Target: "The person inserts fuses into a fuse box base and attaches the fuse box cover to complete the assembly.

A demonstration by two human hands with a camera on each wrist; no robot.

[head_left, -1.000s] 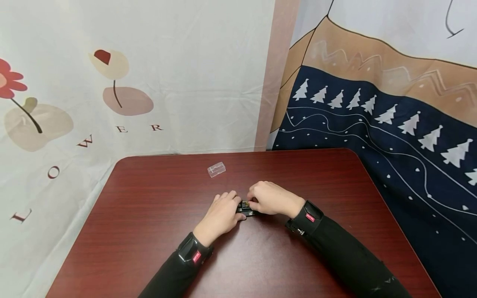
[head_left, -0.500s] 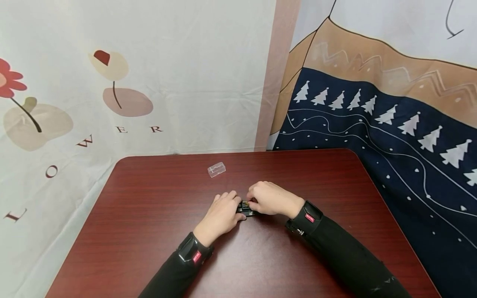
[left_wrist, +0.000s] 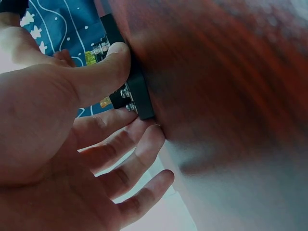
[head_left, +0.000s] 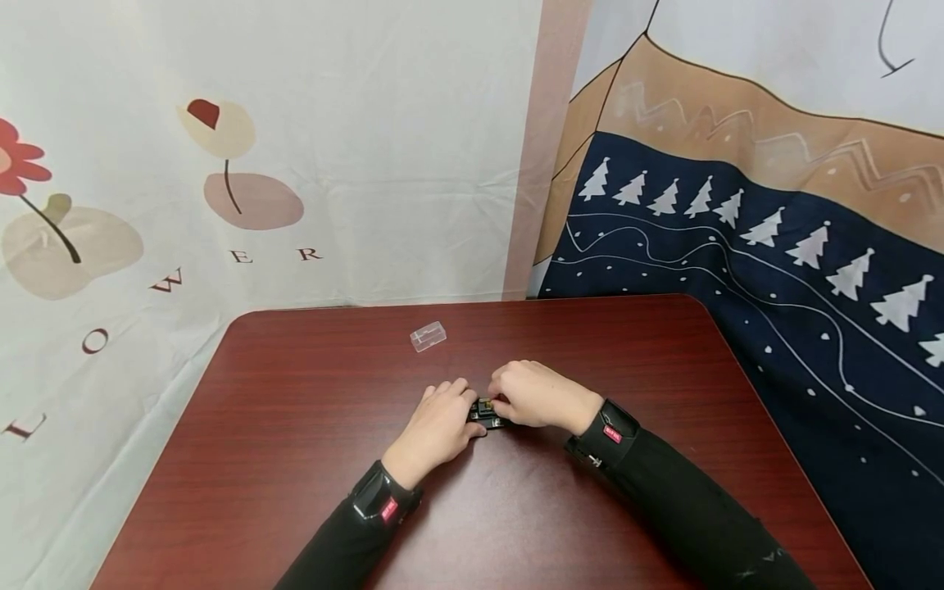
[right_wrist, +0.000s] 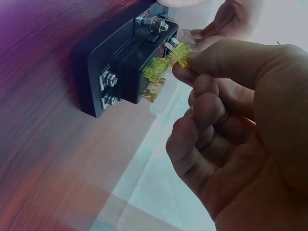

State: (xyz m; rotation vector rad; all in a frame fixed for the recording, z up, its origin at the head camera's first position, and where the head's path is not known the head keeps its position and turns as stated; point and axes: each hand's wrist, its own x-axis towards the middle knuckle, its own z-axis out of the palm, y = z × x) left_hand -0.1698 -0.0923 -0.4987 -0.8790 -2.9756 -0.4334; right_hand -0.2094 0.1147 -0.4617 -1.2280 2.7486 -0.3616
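A black fuse block (right_wrist: 124, 72) with metal screw terminals rests on the table, seen close in the right wrist view. My left hand (head_left: 435, 426) grips its left end; in the left wrist view the thumb (left_wrist: 103, 72) lies along one side, with fingers at the far end. A yellow blade fuse (right_wrist: 181, 54) is pinched between thumb and index finger of my right hand (head_left: 542, 395). Its metal prongs point at the block, near a slot; whether they touch is unclear. Seated in the block are a yellow fuse (right_wrist: 156, 70) and a tan one (right_wrist: 153, 90).
Beyond the hands, a clear plastic cover (head_left: 428, 336) lies near the back edge of the reddish-brown table (head_left: 295, 393). Behind the table hang a pale cloth (head_left: 413, 164) with flower prints and a dark blue one (head_left: 737, 270) with white trees.
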